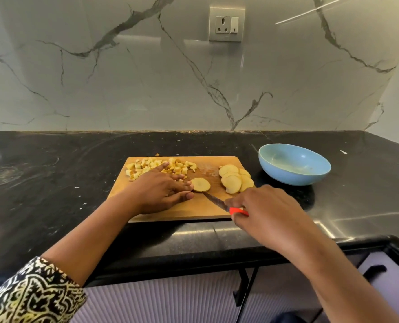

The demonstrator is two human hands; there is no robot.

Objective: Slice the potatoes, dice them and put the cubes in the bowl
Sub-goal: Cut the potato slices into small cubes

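1. done: a pile of cubes [151, 167] sits at the far left of the board [182, 212]. a fan of overlapping slices [235, 179] lies on its right side.
2. in hand: one slice [200, 184] lies flat mid-board, apart from the fan. looks like the next one to dice.
3. left hand [161, 190]: fingers mostly straight and low over the board, tips touching the slice's left edge, index pointing out over the cubes. it grips nothing.
4. right hand [263, 210]: curled round the knife [214, 200] at its orange handle. blade lies low, tip right at the slice's near edge; can't tell if it touches.
5. bowl [294, 179]: on the surface [53, 171] just right of the board, no cubes visible in it.
6. left to do: dice this slice and the fan, then move all cubes to the bowl. no whole potato in view, so slicing looks finished. my guess: about halfway.
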